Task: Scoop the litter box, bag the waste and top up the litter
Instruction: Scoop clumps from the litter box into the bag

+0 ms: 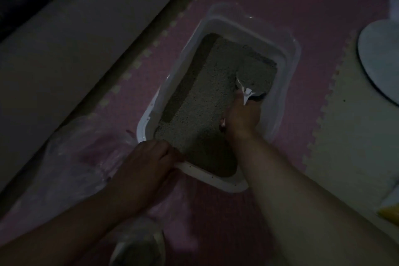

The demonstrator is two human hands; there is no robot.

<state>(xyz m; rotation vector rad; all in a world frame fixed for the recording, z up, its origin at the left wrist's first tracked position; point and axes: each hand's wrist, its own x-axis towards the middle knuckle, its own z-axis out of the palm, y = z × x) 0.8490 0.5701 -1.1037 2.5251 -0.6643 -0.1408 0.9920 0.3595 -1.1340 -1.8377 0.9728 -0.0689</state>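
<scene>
The white litter box (pixel 195 171) sits at the middle of the view on a pink foam mat (pixel 313 17), its long side running from about 7 o'clock to 1 o'clock. Grey litter (pixel 207 97) fills its floor, with a darker band along the wall on the 10 o'clock side. At about 2 o'clock within the box, a white scoop (pixel 246 90) is dug into the litter; the right hand (pixel 241 116) has its fingers wrapped round the handle. The left hand (pixel 149 157) curls its fingers over the near rim at about 7 o'clock, gripping it. Just beside that hand, toward 9 o'clock, lies a crumpled clear plastic bag (pixel 82 149). At 6 o'clock a round container (pixel 138 244) shows dimly. A pale round object (pixel 380 58) lies at 3 o'clock on a cream mat (pixel 345 147). The scene is dark; no writing or labels can be read.
</scene>
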